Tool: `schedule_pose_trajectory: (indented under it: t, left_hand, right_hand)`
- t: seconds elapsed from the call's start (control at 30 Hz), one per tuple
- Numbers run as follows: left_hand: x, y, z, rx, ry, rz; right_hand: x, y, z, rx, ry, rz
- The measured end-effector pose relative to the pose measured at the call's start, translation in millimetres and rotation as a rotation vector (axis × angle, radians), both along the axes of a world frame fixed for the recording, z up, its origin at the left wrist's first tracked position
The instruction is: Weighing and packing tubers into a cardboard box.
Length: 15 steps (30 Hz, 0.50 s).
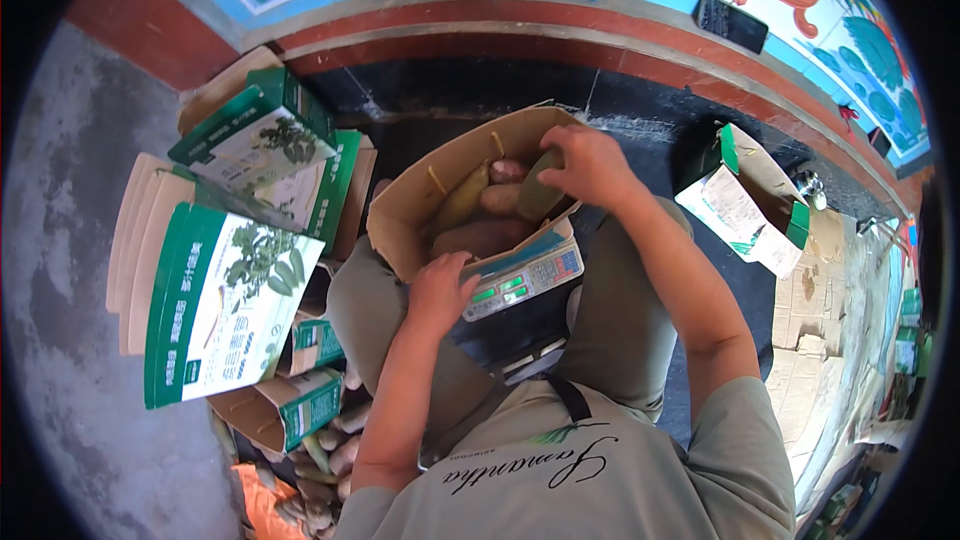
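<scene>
An open cardboard box [400,222] stands tilted between my knees, on a digital scale whose panel [525,283] has lit green displays. Inside it lie several long root vegetables, radish-like, some green and some pinkish. At the box's right side my right hand [592,168] has its fingers curled round the upper end of a green radish [540,190]. My left hand [438,292] is closed over the near left rim, with its fingertips by a pinkish root [485,237]. The fingertips inside the box are partly hidden.
Green and white cartons [235,295] are stacked on the left, above loose roots [320,460] and an orange bag [262,500]. Another open carton [745,200] stands at right, near flattened cardboard [805,340]. A phone [731,23] rests against the painted wall at the back.
</scene>
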State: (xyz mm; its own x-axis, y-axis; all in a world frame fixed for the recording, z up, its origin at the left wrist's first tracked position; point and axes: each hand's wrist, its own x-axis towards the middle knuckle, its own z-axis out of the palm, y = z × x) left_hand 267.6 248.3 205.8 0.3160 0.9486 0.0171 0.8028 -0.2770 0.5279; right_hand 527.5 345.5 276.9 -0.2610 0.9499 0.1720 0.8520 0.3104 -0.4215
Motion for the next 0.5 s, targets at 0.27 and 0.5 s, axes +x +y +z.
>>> schedule_pose_trajectory:
  t: [0.27,0.5]
  left_hand:
    - [-0.1,1.6,6.6,-0.062,0.045,-0.035]
    - [-2.9,-0.7,-1.8,-0.010,0.032,-0.029]
  right_hand:
    - [12.8,2.8,9.3,0.054,0.084,-0.107]
    - [3.7,5.6,8.1,-0.078,0.265,-0.121]
